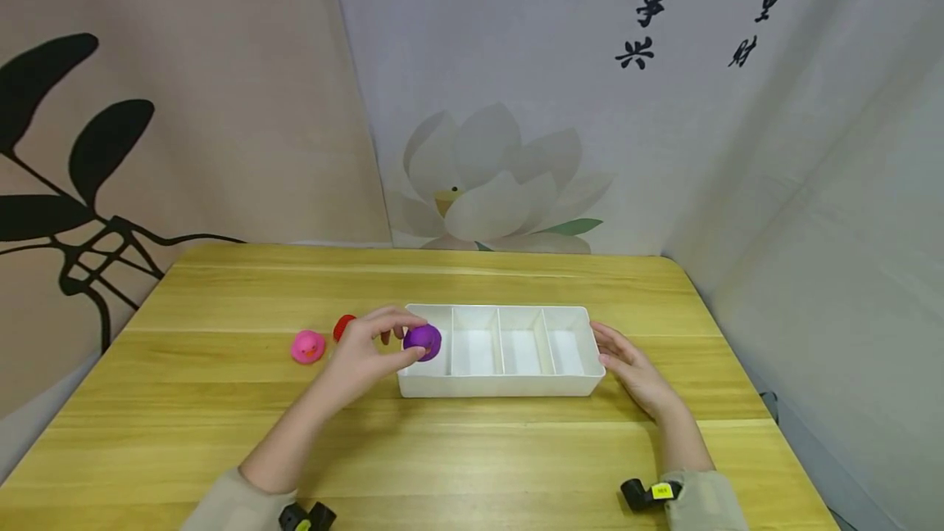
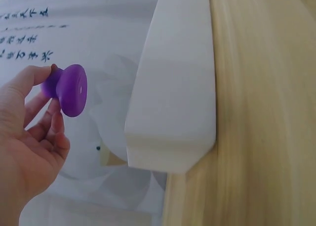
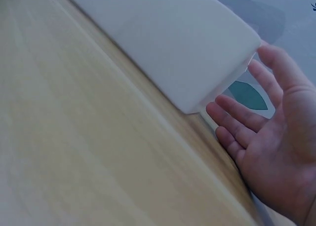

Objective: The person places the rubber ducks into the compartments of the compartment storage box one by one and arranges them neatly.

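My left hand point(image 1: 365, 348) pinches a purple rubber duck point(image 1: 423, 341) between thumb and fingers, above the leftmost compartment of a white divided box point(image 1: 501, 386). In the left wrist view the duck point(image 2: 74, 90) is tilted, its flat round base facing right, clear of the box wall point(image 2: 173, 78). At the box's right end, my right hand point(image 1: 636, 367) rests with its thumb at the corner rim and relaxed fingers along the end wall. The right wrist view shows these fingers point(image 3: 242, 120) loosely bent beside the box point(image 3: 192, 53).
Left of the box a pink rubber duck point(image 1: 307, 347) sits on the wooden table point(image 1: 472, 457). A red toy point(image 1: 342, 326) is partly hidden behind my left hand. Printed cloth point(image 1: 516, 64) hangs behind the table's far edge.
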### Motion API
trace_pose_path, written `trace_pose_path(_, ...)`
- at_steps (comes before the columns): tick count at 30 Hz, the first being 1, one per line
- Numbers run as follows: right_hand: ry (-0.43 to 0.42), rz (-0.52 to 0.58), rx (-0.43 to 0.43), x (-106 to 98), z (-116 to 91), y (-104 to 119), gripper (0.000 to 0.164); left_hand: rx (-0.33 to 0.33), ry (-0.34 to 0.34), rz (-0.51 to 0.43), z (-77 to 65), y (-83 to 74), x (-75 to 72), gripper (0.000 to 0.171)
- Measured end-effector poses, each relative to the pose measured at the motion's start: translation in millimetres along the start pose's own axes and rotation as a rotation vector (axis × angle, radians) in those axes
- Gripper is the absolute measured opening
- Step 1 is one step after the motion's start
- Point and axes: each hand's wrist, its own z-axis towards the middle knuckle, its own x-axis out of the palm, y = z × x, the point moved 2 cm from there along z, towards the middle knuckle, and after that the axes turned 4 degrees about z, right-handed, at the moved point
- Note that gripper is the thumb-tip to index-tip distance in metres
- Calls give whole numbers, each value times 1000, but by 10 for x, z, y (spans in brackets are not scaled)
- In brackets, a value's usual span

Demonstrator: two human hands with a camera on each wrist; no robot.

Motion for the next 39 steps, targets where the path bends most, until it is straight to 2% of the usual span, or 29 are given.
trace_pose_path(5, -2, -10, 2, 13, 14, 7, 54, -1, 51, -14, 89, -59, 70, 23)
trace_pose_path(12, 4, 2, 13, 17, 27, 3, 54, 43, 91, -15, 195, -120, 187, 24)
trace_pose_path(23, 5, 0, 5, 20, 11, 2, 53, 101, 204, -57, 395, -223, 491, 24)
trace_pose_path(39, 20, 16, -18, 9, -7, -1, 51, 99, 309, -66, 653, -371, 910, 23)
